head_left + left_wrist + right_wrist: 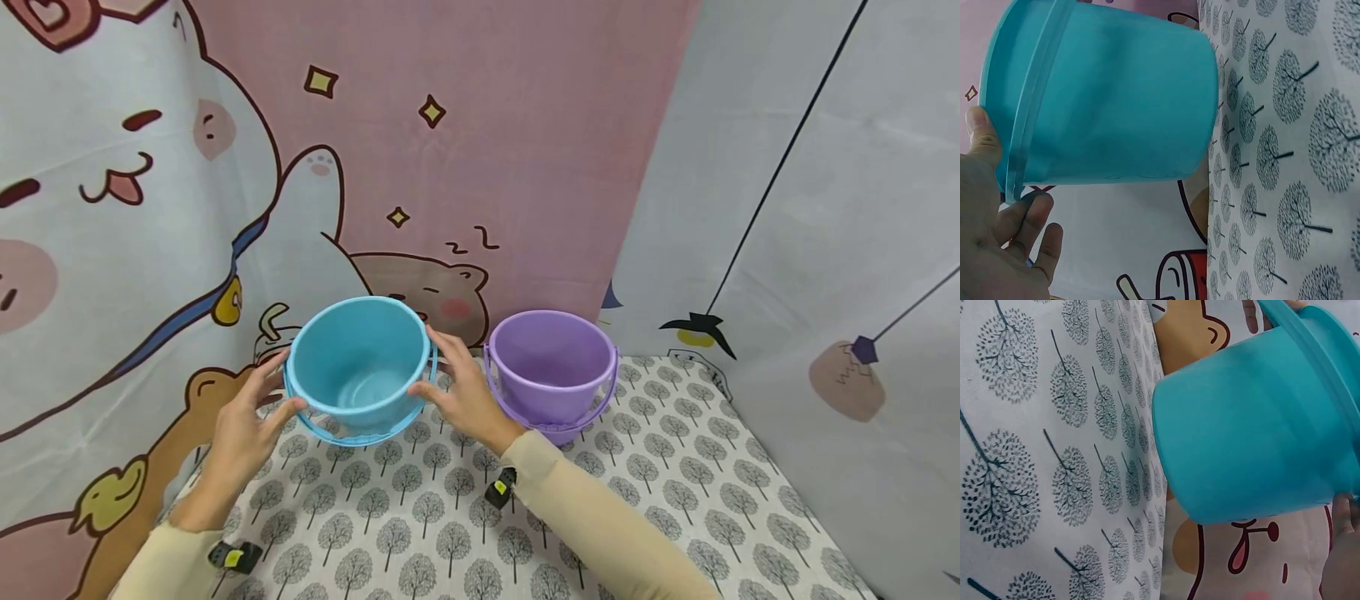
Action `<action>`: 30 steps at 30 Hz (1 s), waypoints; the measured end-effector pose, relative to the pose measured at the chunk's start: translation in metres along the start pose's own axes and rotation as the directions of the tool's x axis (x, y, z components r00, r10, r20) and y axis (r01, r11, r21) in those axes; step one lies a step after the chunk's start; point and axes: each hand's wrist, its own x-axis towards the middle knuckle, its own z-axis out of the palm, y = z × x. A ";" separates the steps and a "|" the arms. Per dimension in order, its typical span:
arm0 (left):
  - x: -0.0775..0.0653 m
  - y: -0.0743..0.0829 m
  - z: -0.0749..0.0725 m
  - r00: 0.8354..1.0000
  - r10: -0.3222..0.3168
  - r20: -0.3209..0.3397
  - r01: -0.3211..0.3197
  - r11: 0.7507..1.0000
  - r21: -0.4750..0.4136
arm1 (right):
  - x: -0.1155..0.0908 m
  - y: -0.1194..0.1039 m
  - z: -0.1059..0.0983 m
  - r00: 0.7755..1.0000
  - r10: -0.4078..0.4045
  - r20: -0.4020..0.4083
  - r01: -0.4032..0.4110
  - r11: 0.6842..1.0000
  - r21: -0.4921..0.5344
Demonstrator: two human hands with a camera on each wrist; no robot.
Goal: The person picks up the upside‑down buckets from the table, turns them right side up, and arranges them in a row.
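Both hands hold a light blue bucket by its rim, one on each side. My left hand grips the left side, the thumb at the near edge and the fingers beneath the rim. On the opposite side, my right hand pinches the rim between thumb and fingers. The bucket's mouth tips toward me and its inside shows nothing in it. Its blue handle hangs down in front. In the left wrist view the bucket wall is close over the table; the right wrist view shows its other side.
A purple bucket stands to the right of the blue one, its handle hanging down at the front. A cloth with printed trees covers the table. Behind rises a pink and white curtain with cartoon animals.
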 end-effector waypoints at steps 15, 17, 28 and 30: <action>0.012 0.003 0.028 0.995 -0.056 0.078 0.063 0.994 -0.085 | -0.016 0.001 -0.007 0.989 0.121 -0.081 -0.130 0.985 -0.111; 0.012 0.002 0.031 0.994 -0.058 0.090 0.066 0.994 -0.092 | -0.018 0.002 -0.007 0.988 0.126 -0.087 -0.136 0.984 -0.119; 0.016 -0.005 0.046 0.972 -0.115 0.203 0.139 0.984 -0.108 | -0.023 0.013 -0.005 0.985 0.146 -0.091 -0.157 0.979 -0.130; 0.017 -0.007 0.047 0.963 -0.126 0.238 0.157 0.980 -0.119 | -0.023 0.015 -0.005 0.982 0.160 -0.095 -0.173 0.973 -0.153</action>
